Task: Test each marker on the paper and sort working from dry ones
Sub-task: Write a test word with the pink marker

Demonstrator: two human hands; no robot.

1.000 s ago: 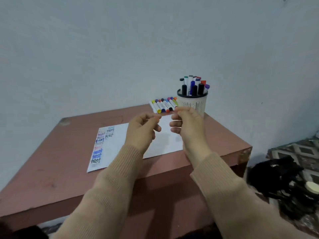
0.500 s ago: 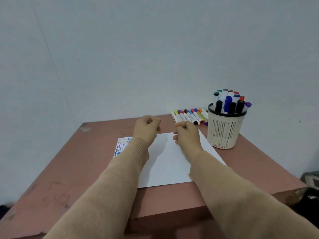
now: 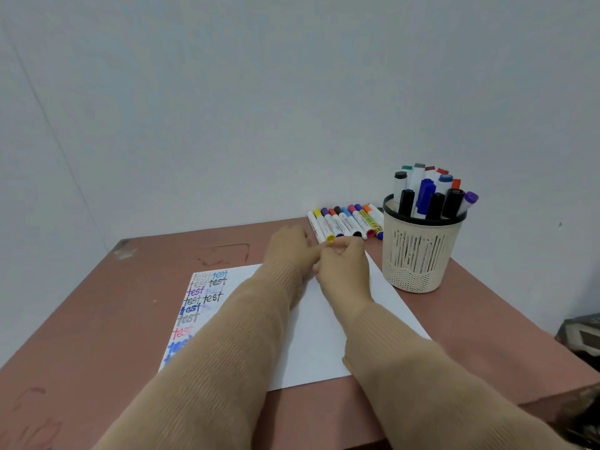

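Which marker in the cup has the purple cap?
The marker at the cup's right edge, leaning outward; its neighbours have black or blue caps.

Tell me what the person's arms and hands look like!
Both arms wear long tan sleeves of ribbed knit, left sleeve and right sleeve alike, reaching the wrists. The left hand and right hand are bare: no gloves or rings show.

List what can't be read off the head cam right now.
- Head view: whether the left hand or right hand holds a marker; their backs face the camera.
- Head view: lower "test" lines on the paper, covered by the left sleeve.
- Head view: lower parts of the markers standing in the cup, behind its wall.
- Head view: labels on the row of markers, too small.
- Head view: dark object, cut off by the right edge.
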